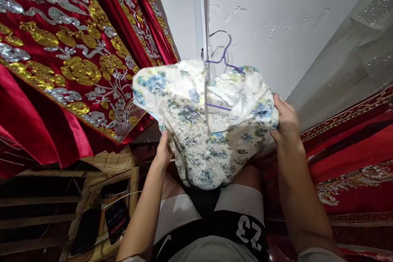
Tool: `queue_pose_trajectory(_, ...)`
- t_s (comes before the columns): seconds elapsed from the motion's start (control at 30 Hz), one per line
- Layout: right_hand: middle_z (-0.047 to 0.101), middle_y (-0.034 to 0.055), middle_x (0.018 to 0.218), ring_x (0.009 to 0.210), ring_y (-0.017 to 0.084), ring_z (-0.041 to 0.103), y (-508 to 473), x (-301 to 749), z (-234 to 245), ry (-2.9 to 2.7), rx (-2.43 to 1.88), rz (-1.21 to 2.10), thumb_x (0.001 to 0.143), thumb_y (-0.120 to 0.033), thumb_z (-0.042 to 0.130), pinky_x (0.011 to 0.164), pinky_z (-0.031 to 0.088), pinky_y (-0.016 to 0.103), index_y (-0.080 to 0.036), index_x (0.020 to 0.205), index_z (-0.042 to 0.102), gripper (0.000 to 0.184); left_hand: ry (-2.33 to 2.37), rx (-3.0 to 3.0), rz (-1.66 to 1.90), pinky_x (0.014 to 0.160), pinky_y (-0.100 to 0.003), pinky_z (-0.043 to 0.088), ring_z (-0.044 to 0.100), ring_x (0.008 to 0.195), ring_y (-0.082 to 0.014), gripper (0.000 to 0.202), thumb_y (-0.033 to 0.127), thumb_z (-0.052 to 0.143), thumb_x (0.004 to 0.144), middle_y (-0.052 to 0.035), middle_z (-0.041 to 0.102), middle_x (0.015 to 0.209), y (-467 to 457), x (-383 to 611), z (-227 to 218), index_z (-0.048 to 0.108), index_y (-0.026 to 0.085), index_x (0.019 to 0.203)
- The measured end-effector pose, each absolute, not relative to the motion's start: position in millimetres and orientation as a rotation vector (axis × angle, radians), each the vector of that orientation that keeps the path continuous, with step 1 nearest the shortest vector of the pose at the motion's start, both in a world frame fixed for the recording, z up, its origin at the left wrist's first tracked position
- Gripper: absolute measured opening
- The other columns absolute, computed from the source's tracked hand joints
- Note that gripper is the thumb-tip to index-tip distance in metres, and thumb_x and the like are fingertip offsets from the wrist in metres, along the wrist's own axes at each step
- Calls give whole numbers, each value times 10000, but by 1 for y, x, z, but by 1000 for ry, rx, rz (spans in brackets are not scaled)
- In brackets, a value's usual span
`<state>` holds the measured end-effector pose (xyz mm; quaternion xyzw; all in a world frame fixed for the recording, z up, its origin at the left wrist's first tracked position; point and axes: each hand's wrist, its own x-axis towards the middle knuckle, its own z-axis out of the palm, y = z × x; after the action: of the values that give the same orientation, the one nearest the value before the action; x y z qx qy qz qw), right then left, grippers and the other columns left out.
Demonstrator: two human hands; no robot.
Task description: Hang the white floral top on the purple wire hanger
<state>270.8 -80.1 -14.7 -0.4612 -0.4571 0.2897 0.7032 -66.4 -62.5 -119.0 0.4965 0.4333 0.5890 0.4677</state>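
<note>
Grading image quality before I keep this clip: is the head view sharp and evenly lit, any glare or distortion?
Head view: the floral garment, left hand and right hand are sharp and well lit; sequins on the red embroidered cloth glint. Head view, lower left: the bamboo shelf lies in shadow, with a pixelated patch beside the phone; the wide lens makes the wall lean.

I work from a single view, the camera on the person's head. It faces forward and steeply down: the wall (276, 16) fills the top of my frame, and the shorts (215, 225) lie right under the lens at the bottom edge. It sits near the garment (208, 139), which the left hand (162, 151) and right hand (285, 125) grip mid-frame. Red cloth (46, 90) crowds the left side. Heights look squeezed.
</note>
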Motion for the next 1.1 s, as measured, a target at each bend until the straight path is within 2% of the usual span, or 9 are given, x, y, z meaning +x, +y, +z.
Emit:
queue_pose_trajectory(0.1, 741, 103, 869, 931, 316, 741, -80, 254, -16, -1039, -1062, 735, 830, -671, 665, 733, 621, 418, -182, 987, 717, 517, 1162, 1065, 1448, 1130, -447, 480, 624, 1274, -340, 803, 647, 842, 612, -106, 727, 1200, -85, -67, -141, 646, 224, 1266)
queue_pose_trajectory(0.2, 728, 104, 958, 989, 296, 717, -96, 253, -35, -1017, -1136, 777, 862, -653, 636, 768, 599, 392, -184, 1027, 691, 500, 1184, 1046, 1297, 1216, -494, 370, 589, 1321, -358, 836, 532, 899, 581, -126, 717, 1250, -111, -67, -157, 634, 219, 1310)
queue_pose_trajectory(0.37, 596, 94, 1283, 1162, 247, 612, -135, 233, -112, -715, -1254, 161, 878, -566, 633, 914, 528, 365, -269, 1218, 557, 458, 1154, 1013, 1100, 1221, -502, 356, 543, 1378, -362, 758, 493, 883, 627, -137, 704, 1296, -137, -56, -163, 658, 235, 1304)
queue_pose_trajectory(0.43, 636, 69, 1072, 972, 234, 639, -147, 203, -146, -732, -1346, 314, 892, -601, 590, 827, 530, 359, -279, 1097, 565, 383, 1187, 1006, 1091, 1233, -508, 333, 527, 1393, -365, 749, 483, 883, 621, -134, 680, 1343, -141, -50, -163, 665, 234, 1293)
queue_pose_trajectory(0.5, 629, 51, 778, 725, 232, 610, -155, 169, -170, -1028, -1336, 838, 890, -723, 502, 685, 511, 362, -253, 864, 574, 476, 1224, 1021, 1094, 1232, -516, 334, 526, 1394, -366, 752, 464, 882, 623, -132, 669, 1360, -143, -45, -162, 656, 232, 1301)
queue_pose_trajectory(0.6, 583, 36, 623, 632, 203, 560, -159, 133, -181, -1312, -1193, 1281, 934, -751, 417, 662, 466, 346, -231, 713, 538, 578, 1241, 1081, 1111, 1197, -509, 390, 550, 1364, -362, 751, 441, 861, 653, -122, 687, 1321, -144, -45, -160, 621, 241, 1335)
queue_pose_trajectory(0.87, 481, -16, 540, 540, 138, 434, -165, 127, -174, -1257, -1150, 1289, 965, -648, 463, 582, 345, 292, -212, 654, 523, 539, 1790, 1264, 1979, 1163, -486, 390, 511, 1319, -317, 461, 467, 672, 861, -154, 529, 1348, -151, -30, -191, 494, 241, 1221)
queue_pose_trajectory(1.03, 485, -32, 459, 454, 117, 406, -162, 123, -162, -1290, -1160, 1451, 961, -558, 495, 529, 337, 273, -197, 663, 570, 474, 1432, 1683, 1377, 911, -405, 512, 629, 957, -264, 128, 371, 540, 929, -87, 632, 960, -160, 6, -215, 566, 246, 935)
queue_pose_trajectory(1.1, 490, -32, 438, 437, 115, 411, -154, 126, -148, -1323, -1172, 1464, 966, -534, 493, 519, 345, 270, -192, 662, 588, 467, 1331, 1681, 1329, 814, -365, 510, 619, 826, -233, 176, 347, 464, 968, -56, 616, 834, -159, 13, -215, 552, 244, 856)
